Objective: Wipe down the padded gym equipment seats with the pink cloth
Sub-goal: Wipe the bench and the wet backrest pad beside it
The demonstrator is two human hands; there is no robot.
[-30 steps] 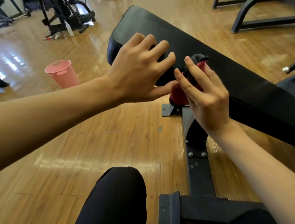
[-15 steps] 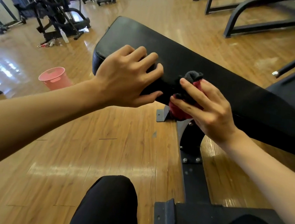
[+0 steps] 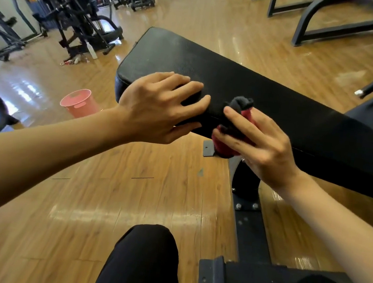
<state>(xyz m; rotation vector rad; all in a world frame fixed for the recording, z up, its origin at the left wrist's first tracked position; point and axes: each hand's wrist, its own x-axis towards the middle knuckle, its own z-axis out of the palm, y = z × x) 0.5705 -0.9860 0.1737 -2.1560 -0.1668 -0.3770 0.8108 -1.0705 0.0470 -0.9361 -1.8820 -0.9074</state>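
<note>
My right grip [image 3: 260,148] pinches the cloth [image 3: 233,133] against the seat [image 3: 268,97] edge — left grip [image 3: 159,109] rests on it, fingers spread wide.

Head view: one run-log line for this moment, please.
left hand: rests on black padded bench seat | right hand: grips bunched red-and-dark cloth at seat's near edge

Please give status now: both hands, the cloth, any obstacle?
Left hand resting spread on the bench pad. Right hand grips the cloth against the pad's near edge. Nothing in the way.
</note>
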